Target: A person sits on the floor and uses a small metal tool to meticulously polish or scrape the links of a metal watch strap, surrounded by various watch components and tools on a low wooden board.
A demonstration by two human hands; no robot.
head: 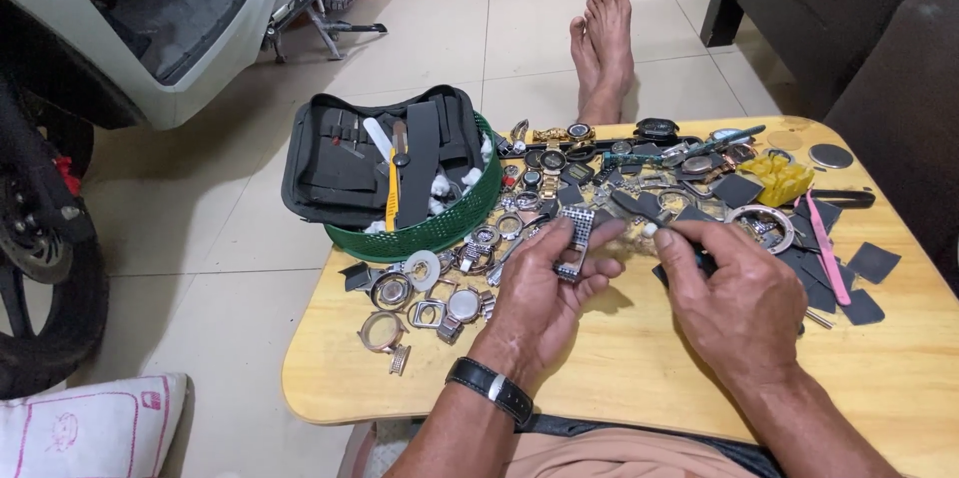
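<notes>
Head view looks down on a low wooden table (639,368) strewn with watch parts. At its far left edge sits a green basket (440,228) holding a black tool pouch (340,168) and a yellow-handled knife (393,200). Loose watch cases (400,293) lie just left of the hands. Nearer, the left hand (544,288), a black watch on its wrist, pinches a metal watch band (575,238) above the table's middle. Beside it, the right hand (734,303) is closed around a thin dark tool (639,208) whose tip points toward the band.
</notes>
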